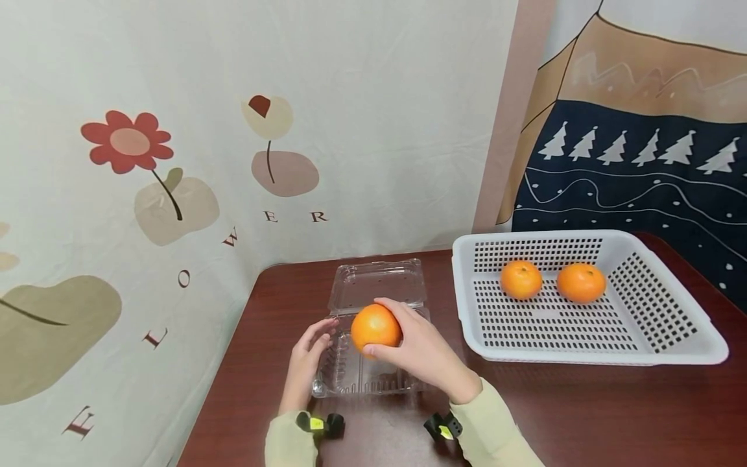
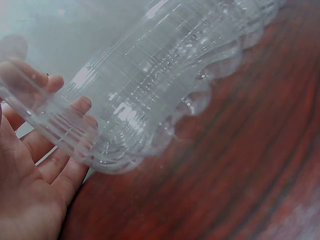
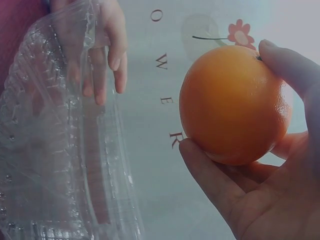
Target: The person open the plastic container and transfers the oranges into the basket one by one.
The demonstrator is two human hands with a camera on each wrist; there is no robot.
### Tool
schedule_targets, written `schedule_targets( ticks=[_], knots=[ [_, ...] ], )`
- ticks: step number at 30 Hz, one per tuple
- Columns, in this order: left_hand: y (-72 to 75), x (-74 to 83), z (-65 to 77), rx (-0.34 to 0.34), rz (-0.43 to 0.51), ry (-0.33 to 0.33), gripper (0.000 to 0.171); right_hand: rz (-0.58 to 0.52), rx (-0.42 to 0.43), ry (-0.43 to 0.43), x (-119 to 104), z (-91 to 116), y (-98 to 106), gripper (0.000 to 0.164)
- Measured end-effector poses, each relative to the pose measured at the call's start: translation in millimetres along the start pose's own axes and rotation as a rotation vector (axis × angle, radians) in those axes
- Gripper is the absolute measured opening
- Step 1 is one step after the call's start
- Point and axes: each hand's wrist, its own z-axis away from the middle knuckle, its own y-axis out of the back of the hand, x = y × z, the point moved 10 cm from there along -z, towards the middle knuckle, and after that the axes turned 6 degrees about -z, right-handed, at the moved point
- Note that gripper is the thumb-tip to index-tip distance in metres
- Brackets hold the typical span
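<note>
An orange (image 1: 374, 326) is gripped in my right hand (image 1: 425, 347), above the open clear plastic clamshell box (image 1: 360, 384). In the right wrist view, thumb and fingers wrap the orange (image 3: 232, 107) from one side. My left hand (image 1: 306, 363) is at the left side of the box, its fingers loosely extended. Through the clear wall of the box (image 2: 135, 120), the left wrist view shows the fingers of that hand (image 2: 30, 175) along the outside near a corner. The lid (image 1: 379, 283) lies folded back, away from me.
A white perforated plastic basket (image 1: 548, 353) stands on the right of the dark red table (image 1: 233, 376), with two oranges in it, one on the left (image 1: 521, 280) and one on the right (image 1: 581, 283). A printed cloth (image 1: 385, 130) hangs behind the table and along its left.
</note>
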Motion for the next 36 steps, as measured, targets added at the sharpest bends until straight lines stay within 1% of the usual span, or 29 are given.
schedule_targets(
  ticks=[3,9,12,21,31,36],
  knots=[
    [-0.2,2.0,0.6,-0.008,0.008,0.010,0.027,0.009,0.006,0.004,-1,0,2,0.071],
    [-2.2,16.6,5.6,-0.028,0.014,0.035,0.029,0.012,0.017,0.012,-4,1,7,0.070],
    [-3.0,19.7,6.3,-0.030,0.010,0.032,0.029,0.011,0.024,0.016,-5,2,9,0.070],
    [-3.2,18.8,5.5,-0.034,0.013,0.026,0.029,0.011,0.048,0.026,-4,1,16,0.068],
    [-2.9,18.8,6.5,-0.031,0.018,0.038,0.029,-0.017,0.047,0.027,-2,1,18,0.067],
    [-3.2,19.5,7.2,-0.031,0.016,0.042,0.030,-0.001,0.039,0.022,-1,1,17,0.068]
  ],
)
